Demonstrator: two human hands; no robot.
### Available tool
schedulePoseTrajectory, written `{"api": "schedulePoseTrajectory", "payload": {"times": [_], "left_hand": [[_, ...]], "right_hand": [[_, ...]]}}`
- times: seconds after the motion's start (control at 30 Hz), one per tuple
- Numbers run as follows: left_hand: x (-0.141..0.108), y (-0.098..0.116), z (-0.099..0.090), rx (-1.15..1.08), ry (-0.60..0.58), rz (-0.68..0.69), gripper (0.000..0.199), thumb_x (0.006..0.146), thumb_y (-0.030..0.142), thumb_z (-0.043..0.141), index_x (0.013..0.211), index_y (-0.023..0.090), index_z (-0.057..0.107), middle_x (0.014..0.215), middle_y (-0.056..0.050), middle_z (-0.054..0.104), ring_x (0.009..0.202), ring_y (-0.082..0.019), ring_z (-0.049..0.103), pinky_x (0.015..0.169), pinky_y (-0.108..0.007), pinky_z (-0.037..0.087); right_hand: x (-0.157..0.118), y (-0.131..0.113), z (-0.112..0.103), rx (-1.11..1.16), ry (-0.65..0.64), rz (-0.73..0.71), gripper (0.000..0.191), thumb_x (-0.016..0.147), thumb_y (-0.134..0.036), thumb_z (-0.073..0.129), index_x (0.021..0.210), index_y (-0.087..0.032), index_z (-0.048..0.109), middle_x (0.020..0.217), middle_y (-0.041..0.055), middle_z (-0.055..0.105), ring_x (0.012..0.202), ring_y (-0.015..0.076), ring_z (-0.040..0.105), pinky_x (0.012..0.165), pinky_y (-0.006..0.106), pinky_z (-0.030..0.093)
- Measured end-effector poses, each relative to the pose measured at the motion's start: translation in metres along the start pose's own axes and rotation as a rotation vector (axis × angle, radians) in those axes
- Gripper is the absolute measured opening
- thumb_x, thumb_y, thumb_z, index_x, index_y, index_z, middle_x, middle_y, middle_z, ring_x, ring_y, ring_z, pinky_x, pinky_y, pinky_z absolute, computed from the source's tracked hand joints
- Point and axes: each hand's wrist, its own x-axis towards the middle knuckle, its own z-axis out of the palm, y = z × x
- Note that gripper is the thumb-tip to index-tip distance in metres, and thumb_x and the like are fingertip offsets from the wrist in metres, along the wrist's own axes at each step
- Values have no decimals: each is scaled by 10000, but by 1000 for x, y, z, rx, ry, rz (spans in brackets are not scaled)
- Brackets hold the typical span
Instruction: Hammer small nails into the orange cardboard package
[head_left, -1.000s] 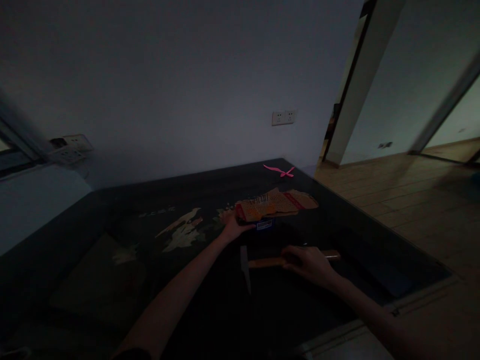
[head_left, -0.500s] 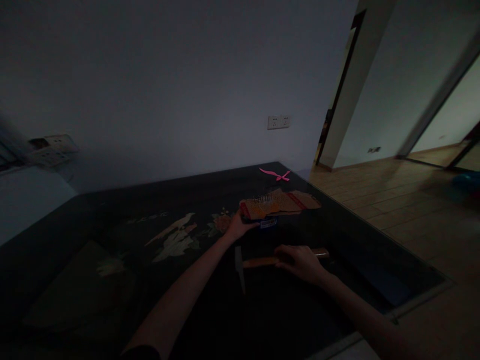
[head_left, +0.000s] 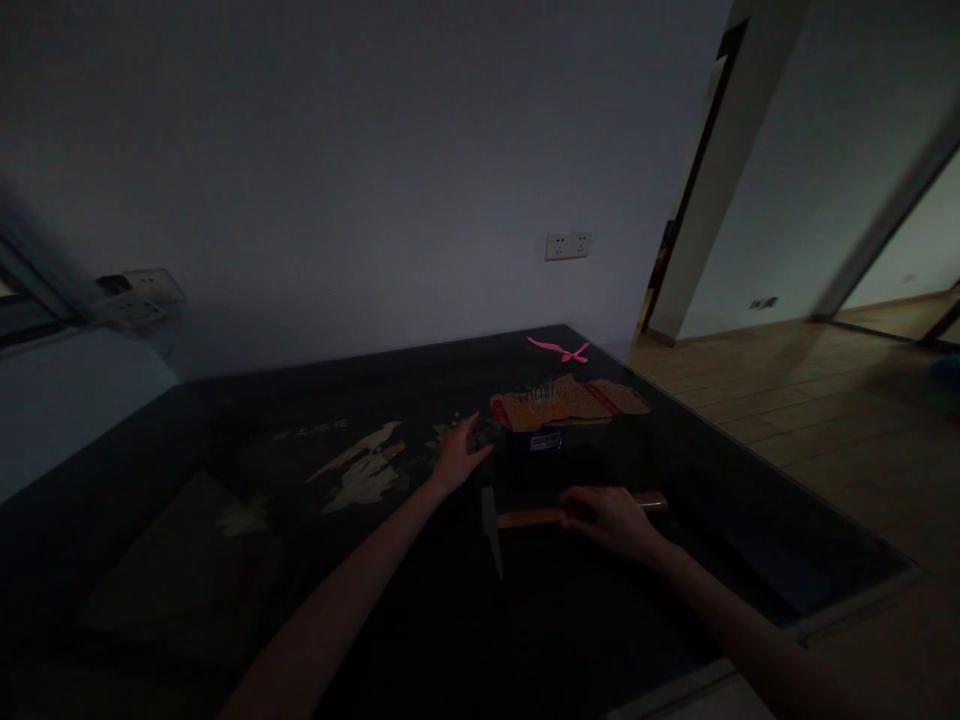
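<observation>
My right hand (head_left: 611, 518) is closed around the wooden handle of a hammer (head_left: 529, 518), whose metal head points to the left. Just left of a piece of torn brown cardboard (head_left: 574, 402), my left hand (head_left: 459, 458) holds nothing, thumb and fingers apart. That cardboard has red and orange print and several upright nails (head_left: 536, 393) near its left part. Under its left part is a small blue box (head_left: 546, 441) with a pale label. The room is dim, so fine detail is hard to make out.
The dark table top (head_left: 420, 610) bears a printed bird and flowers. A pink ribbon-like strip (head_left: 562, 351) lies near its far corner. To the right lies a dark blue flat object (head_left: 757, 550). A wall with a socket (head_left: 568, 246) stands behind.
My left hand has let go of the cardboard's left end and drawn back to the left, fingers spreading. The right hand keeps its hold on the hammer. The whole view has shifted slightly.
</observation>
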Motion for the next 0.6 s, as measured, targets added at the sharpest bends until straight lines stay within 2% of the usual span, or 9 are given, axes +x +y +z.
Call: {"api": "schedulePoseTrajectory", "payload": {"times": [0.1, 0.2, 0.33, 0.43, 0.6], "left_hand": [[-40, 4, -32, 19, 48, -43, 516, 780, 271, 605, 1260, 170, 448, 1205, -125, 584, 1099, -220, 576, 984, -419, 426], [-86, 15, -61, 99, 46, -88, 438, 805, 279, 572, 1217, 167, 475, 1142, -114, 615, 1060, -208, 594, 982, -423, 429], [-135, 31, -85, 134, 39, -139, 379, 817, 277, 551, 1178, 177, 495, 1081, -94, 636, 983, -200, 626, 929, -415, 471], [-150, 39, -91, 128, 40, -163, 347, 823, 276, 535, 1155, 177, 506, 1025, -82, 652, 935, -195, 642, 898, -398, 491], [-150, 50, -89, 148, 48, -155, 302, 839, 270, 516, 1129, 186, 527, 1002, -74, 656, 916, -191, 643, 890, -389, 490]], "right_hand": [[5, 6, -3, -10, -9, -7, 238, 816, -393, 571, 1001, -256, 635, 937, 19, 716, 829, 202, 664, 695, 283, 467], [14, 13, -6, -25, -24, -21, 260, 814, -411, 568, 1011, -256, 639, 964, 26, 714, 853, 215, 662, 719, 302, 466], [27, 19, -12, -43, -48, -47, 267, 815, -429, 560, 1006, -263, 645, 955, 25, 717, 855, 214, 662, 724, 300, 464], [33, 23, -16, -58, -54, -49, 276, 815, -434, 556, 1011, -265, 651, 961, 32, 719, 846, 221, 664, 717, 308, 467], [38, 27, -21, -84, -61, -44, 288, 812, -448, 554, 1015, -274, 661, 958, 34, 724, 852, 230, 665, 740, 326, 472]]}}
